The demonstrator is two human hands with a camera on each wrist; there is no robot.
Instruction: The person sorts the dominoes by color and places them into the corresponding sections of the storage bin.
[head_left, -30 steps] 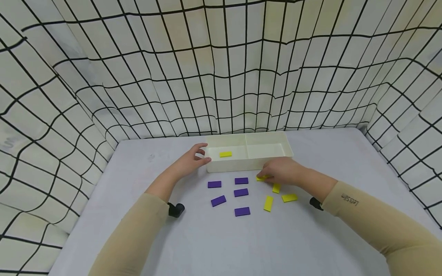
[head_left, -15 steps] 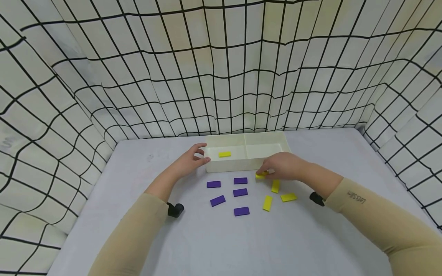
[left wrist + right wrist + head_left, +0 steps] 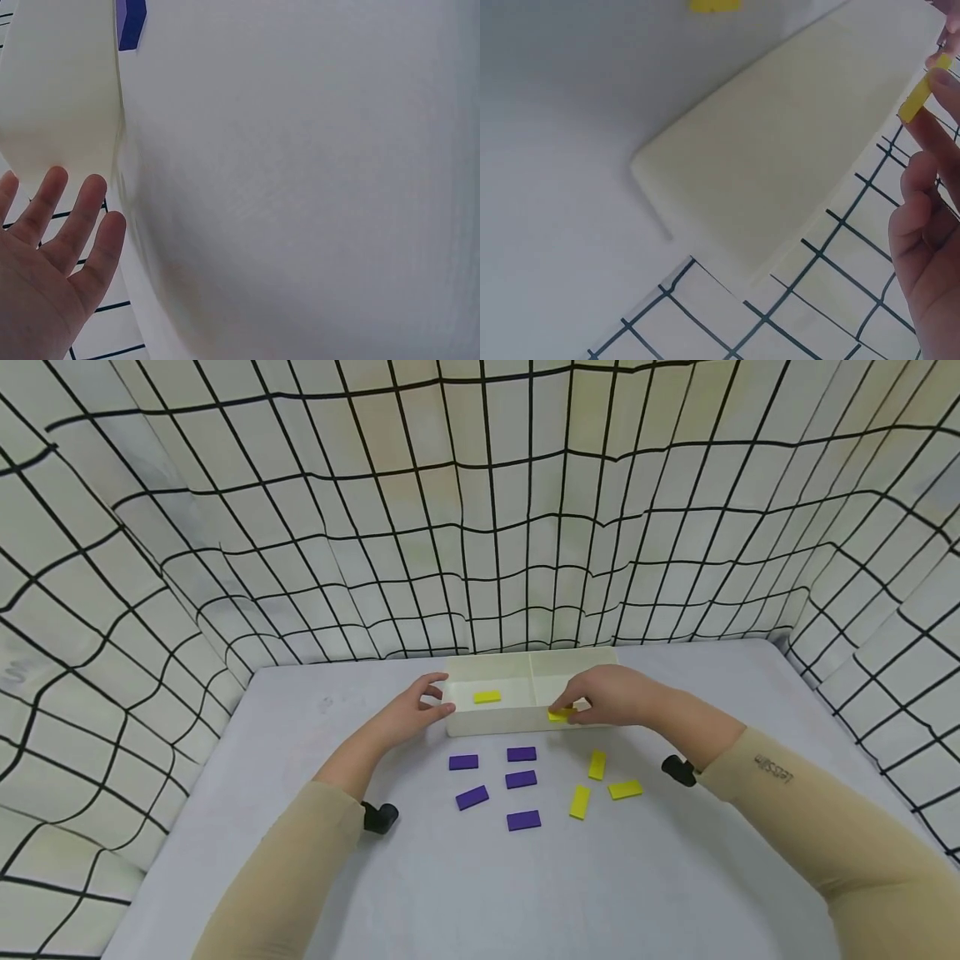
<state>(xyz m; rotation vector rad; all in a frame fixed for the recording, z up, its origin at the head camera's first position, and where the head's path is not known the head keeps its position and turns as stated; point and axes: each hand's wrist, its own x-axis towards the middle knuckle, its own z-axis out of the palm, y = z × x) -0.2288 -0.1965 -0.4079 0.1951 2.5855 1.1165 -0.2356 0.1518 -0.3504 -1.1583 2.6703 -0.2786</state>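
Note:
My right hand (image 3: 615,693) pinches a yellow rectangular block (image 3: 560,715) between thumb and fingers, at the front wall of a white two-compartment box (image 3: 491,722). In the right wrist view the pinched yellow block (image 3: 916,99) is up by the box's rim. My left hand (image 3: 408,708) is at the box's left end, its fingers spread and fairly straight with the tips at the wall. The left wrist view shows this hand (image 3: 60,259) holding nothing. Another yellow block (image 3: 487,697) lies in the left compartment. The right compartment is partly hidden behind my right hand.
Three yellow blocks, one of them upright in view (image 3: 597,765), lie on the white table (image 3: 450,893) to the front right of the box. Several purple blocks (image 3: 521,779) lie left of them. A white wall with a black grid (image 3: 495,552) stands behind the box.
My right hand has lifted the yellow block from the table and carried it up and slightly left to the box's front wall. The left hand stays at the box's end.

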